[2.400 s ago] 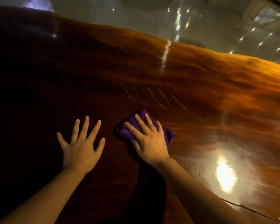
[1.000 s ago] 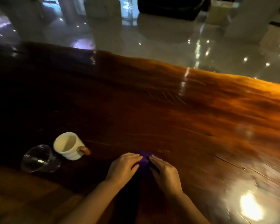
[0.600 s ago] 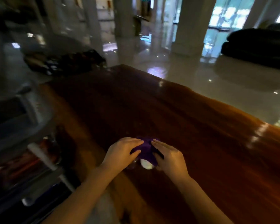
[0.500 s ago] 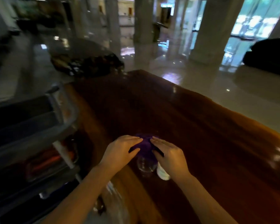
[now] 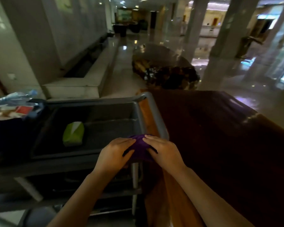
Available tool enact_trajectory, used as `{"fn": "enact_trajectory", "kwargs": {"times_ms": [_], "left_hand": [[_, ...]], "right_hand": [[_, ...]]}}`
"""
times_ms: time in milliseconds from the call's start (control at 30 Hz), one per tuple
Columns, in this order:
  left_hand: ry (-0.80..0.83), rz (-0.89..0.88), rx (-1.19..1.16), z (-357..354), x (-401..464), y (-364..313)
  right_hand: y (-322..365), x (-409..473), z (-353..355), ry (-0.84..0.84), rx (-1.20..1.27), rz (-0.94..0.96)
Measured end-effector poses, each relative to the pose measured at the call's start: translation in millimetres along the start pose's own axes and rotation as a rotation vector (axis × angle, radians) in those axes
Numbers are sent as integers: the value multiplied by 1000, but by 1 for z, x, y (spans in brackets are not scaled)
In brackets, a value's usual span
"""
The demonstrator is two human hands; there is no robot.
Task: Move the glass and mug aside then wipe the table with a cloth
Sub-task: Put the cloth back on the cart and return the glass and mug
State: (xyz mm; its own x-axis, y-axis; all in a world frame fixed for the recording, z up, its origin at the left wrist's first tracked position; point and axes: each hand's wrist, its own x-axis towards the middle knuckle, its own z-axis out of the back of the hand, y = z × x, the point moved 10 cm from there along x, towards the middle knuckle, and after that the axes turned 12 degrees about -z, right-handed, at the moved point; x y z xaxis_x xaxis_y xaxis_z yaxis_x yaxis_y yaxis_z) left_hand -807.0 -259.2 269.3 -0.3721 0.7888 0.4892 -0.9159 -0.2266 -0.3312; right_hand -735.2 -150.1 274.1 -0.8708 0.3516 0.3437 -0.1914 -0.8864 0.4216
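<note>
Holding purple cloth (image 5: 140, 149) bunched between left hand (image 5: 112, 155) and right hand (image 5: 165, 153), each grip closed on it | cloth is held over the bench (image 5: 220, 145) edge beside grey cart tray (image 5: 92, 128), probably to be stowed | glass and mug not seen, view dim

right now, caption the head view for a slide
Both hands, left hand and right hand, bunch a purple cloth beside a grey cart.

1. A grey cart (image 5: 88, 163) stands on the left, with a dark tray (image 5: 134, 112) on top.
2. A green packet (image 5: 73, 133) lies inside the tray.
3. Pillars (image 5: 226, 30) stand on the glossy floor (image 5: 261, 76).
</note>
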Motion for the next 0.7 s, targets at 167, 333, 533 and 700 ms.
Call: {"fn": "enact_trajectory", "kwargs": {"times_ms": [167,333,533,700], "left_hand": [[-23,83,17,-3,-11,70],[25,122,15,-34,-26,105],[117,107,91,-63,-43,120],[213,89,141,-67,-49,122]], "right_hand": [[14,49,-71,111,8,3],[4,53,-123,204,16,-50],[-3,47,-154,281,-59,-43],[-7,38,-150,269,-94,-59]]}}
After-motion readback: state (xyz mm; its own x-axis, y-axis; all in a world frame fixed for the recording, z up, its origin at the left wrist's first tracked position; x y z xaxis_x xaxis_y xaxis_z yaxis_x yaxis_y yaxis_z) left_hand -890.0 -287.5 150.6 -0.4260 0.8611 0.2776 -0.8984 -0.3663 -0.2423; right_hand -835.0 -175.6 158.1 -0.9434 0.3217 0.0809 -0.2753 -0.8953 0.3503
